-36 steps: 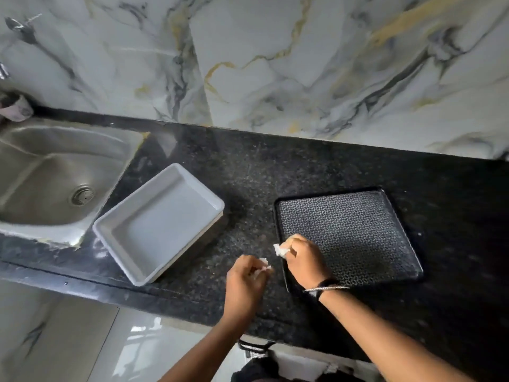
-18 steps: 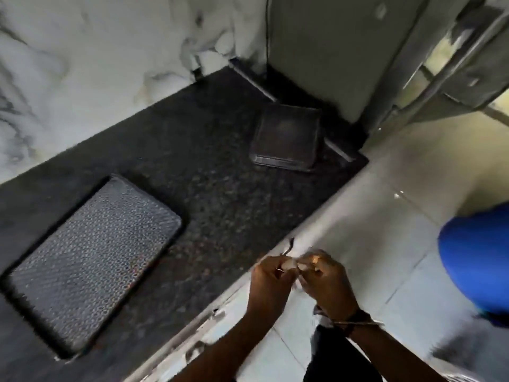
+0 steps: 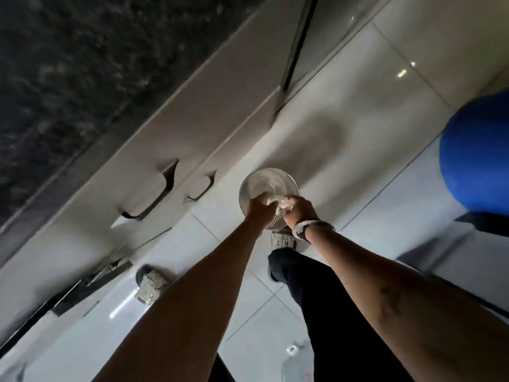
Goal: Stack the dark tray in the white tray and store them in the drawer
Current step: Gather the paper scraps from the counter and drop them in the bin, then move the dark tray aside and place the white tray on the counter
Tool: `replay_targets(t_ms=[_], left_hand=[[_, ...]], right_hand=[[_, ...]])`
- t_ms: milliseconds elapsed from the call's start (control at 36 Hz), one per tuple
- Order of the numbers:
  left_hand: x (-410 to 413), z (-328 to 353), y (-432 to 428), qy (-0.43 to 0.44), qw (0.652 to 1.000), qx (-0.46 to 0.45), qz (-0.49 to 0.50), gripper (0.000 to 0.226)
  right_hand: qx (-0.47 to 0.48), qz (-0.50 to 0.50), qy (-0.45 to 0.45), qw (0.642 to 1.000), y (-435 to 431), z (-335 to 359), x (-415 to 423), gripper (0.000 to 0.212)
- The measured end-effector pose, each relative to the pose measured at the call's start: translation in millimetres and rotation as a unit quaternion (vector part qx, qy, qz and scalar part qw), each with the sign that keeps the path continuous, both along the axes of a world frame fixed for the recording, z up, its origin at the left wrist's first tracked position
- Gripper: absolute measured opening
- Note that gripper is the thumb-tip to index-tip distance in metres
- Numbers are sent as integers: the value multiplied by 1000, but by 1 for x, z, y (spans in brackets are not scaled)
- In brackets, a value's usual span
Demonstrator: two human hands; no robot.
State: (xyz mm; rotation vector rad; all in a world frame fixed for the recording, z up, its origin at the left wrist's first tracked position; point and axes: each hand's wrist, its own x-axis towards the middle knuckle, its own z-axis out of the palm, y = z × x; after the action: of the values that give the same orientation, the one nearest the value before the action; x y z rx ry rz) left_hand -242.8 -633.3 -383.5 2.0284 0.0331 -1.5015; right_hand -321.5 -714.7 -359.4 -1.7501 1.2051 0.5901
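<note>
Neither the dark tray nor the white tray is in view. My left hand and my right hand are held together low over a small round bin on the floor. Both hands pinch small white scraps between the fingers, right above the bin's opening. The pale drawer fronts with cut-out handles run under the black counter, to the left of my hands. The drawers look closed.
A large blue rounded object stands on the tiled floor at the right. My shoes and a dark trouser leg are below my arms. A dark vertical gap separates the cabinet fronts farther along.
My view has swung from the counter and dark tray down to the floor. Both hands, holding the white scraps, have moved off the counter and down over the round bin.
</note>
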Motion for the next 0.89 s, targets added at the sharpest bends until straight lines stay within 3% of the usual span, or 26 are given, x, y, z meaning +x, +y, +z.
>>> replay_targets(t_ms=[83, 194, 333, 500, 583, 667, 722, 806, 889], left_hand=[[0, 4, 9, 10, 1000, -1, 1, 49], [9, 80, 34, -47, 999, -14, -21, 53], [31, 224, 100, -191, 976, -98, 36, 21], [85, 388, 242, -410, 876, -169, 191, 12], [127, 417, 331, -503, 803, -131, 291, 11], [177, 413, 424, -543, 747, -12, 383, 28], [210, 402, 480, -513, 749, 88, 409, 47], [250, 382, 541, -407, 803, 191, 390, 62], [275, 363, 573, -315, 861, 149, 371, 48]], right_hand=[[-29, -19, 3, 999, -6, 8, -1, 37], [-78, -6, -38, 996, 5, 53, 3, 27], [-101, 40, -195, 975, 57, 169, 46, 15], [-114, 106, -477, 865, 174, 350, 139, 22], [-91, 175, -516, 834, 236, 386, 205, 24], [-123, 234, -500, 825, 293, 384, 282, 40], [-177, 281, -448, 830, 319, 373, 333, 49], [-260, 303, -318, 860, 333, 350, 391, 48], [-306, 245, -205, 897, 330, 328, 414, 36]])
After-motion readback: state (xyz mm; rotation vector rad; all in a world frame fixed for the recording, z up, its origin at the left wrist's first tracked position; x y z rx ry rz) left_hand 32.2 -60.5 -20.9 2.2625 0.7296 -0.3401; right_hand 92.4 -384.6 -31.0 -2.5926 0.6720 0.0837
